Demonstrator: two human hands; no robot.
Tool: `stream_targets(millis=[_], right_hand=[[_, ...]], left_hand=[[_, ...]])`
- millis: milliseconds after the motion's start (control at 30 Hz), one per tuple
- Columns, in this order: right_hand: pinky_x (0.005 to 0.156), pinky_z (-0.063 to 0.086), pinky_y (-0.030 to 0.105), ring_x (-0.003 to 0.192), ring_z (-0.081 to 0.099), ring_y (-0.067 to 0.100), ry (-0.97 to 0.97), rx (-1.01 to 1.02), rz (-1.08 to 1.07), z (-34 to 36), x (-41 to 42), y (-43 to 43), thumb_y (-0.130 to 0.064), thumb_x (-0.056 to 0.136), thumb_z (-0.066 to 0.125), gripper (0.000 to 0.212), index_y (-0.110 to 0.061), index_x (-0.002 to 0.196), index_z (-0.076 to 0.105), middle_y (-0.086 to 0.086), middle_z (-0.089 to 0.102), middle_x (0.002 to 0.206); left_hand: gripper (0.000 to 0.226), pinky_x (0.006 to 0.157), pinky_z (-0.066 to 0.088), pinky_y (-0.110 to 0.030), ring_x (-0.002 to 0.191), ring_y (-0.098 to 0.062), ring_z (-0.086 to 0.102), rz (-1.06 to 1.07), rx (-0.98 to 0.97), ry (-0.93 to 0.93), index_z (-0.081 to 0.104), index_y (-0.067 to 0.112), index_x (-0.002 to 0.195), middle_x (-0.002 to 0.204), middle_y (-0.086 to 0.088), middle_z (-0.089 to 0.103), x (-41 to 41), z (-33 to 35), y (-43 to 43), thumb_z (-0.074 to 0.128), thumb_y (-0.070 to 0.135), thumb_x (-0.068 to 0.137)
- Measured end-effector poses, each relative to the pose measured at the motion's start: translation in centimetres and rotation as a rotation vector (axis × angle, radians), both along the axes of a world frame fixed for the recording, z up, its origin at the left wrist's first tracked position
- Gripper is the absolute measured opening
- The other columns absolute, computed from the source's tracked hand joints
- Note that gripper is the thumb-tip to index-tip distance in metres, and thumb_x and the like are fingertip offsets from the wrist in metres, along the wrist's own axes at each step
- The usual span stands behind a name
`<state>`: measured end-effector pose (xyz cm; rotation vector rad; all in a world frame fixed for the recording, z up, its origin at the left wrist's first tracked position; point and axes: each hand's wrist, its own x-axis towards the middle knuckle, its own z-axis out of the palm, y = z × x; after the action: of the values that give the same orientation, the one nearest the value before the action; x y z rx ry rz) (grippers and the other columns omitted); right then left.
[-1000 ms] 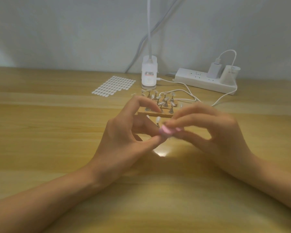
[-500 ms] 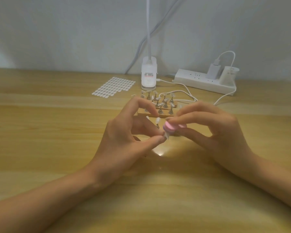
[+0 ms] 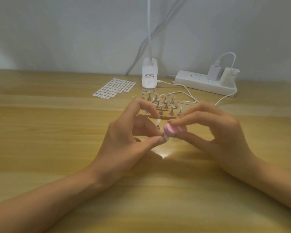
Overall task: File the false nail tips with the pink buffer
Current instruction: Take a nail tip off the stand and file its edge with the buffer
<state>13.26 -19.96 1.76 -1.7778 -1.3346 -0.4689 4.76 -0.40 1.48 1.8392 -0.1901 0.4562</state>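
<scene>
While both hands hover over the middle of the table (image 3: 40,148), I see the left hand (image 3: 124,140) with its grip pinching a false nail tip (image 3: 165,137) at the thumb, and the right hand (image 3: 217,137) with its grip pinching the pink buffer (image 3: 170,130), whose end touches that tip. Just behind them, toward the far edge, a wooden block (image 3: 165,117) of mounted tips (image 3: 165,101) is partly hidden by the left forefinger and the right fingers. Farther back stand a lamp base (image 3: 149,76), a power strip (image 3: 205,83) with a white cable (image 3: 224,98), and a sticker sheet (image 3: 115,88).
</scene>
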Motion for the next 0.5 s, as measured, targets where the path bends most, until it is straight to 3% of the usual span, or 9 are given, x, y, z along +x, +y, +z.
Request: stream_targets(millis=[100,233,333,400,500], right_hand=[[0.081,0.052,0.024,0.088,0.066,0.011,-0.044,-0.02,0.059,-0.2,-0.4,0.3,-0.015,0.086,0.079,0.017,-0.017,0.103,0.075,0.002,0.067,0.094],[0.08,0.051,0.03,0.085,0.065,0.016,0.001,-0.01,-0.054,-0.2,0.6,-0.1,-0.013,0.085,0.081,0.017,-0.013,0.101,0.077,0.004,0.066,0.092],[0.081,0.051,0.03,0.087,0.065,0.017,0.01,-0.011,-0.046,-0.4,0.7,-0.2,-0.014,0.085,0.079,0.016,-0.013,0.101,0.077,0.003,0.066,0.094],[0.081,0.053,0.037,0.089,0.066,0.021,0.064,0.018,-0.067,-0.3,0.9,-0.3,-0.017,0.087,0.076,0.017,-0.016,0.104,0.075,0.005,0.069,0.096],[0.082,0.054,0.041,0.093,0.067,0.025,0.094,0.06,0.007,-0.1,0.4,-0.2,-0.017,0.091,0.075,0.017,-0.019,0.108,0.072,0.003,0.069,0.101]], left_hand=[[0.039,0.053,0.051,-0.042,0.073,-0.009,0.072,-0.016,0.003,-0.01,0.052,0.033,0.102,0.074,0.006,0.073,0.1,0.0,0.0,0.081,0.031,0.076],[0.041,0.051,0.053,-0.03,0.075,-0.012,0.074,-0.015,-0.004,-0.008,0.052,0.033,0.102,0.075,0.004,0.074,0.1,0.0,0.0,0.083,0.024,0.077],[0.04,0.051,0.054,-0.03,0.08,-0.014,0.075,-0.031,0.023,-0.029,0.052,0.034,0.103,0.077,0.004,0.074,-0.1,0.0,-0.1,0.081,0.027,0.078],[0.04,0.051,0.055,-0.028,0.08,-0.013,0.075,-0.025,0.016,-0.026,0.052,0.034,0.102,0.077,0.005,0.074,0.0,0.0,-0.1,0.081,0.021,0.079],[0.039,0.053,0.058,-0.038,0.079,-0.011,0.075,-0.013,0.012,-0.016,0.051,0.034,0.102,0.076,0.007,0.074,0.0,0.2,-0.1,0.081,0.029,0.078]])
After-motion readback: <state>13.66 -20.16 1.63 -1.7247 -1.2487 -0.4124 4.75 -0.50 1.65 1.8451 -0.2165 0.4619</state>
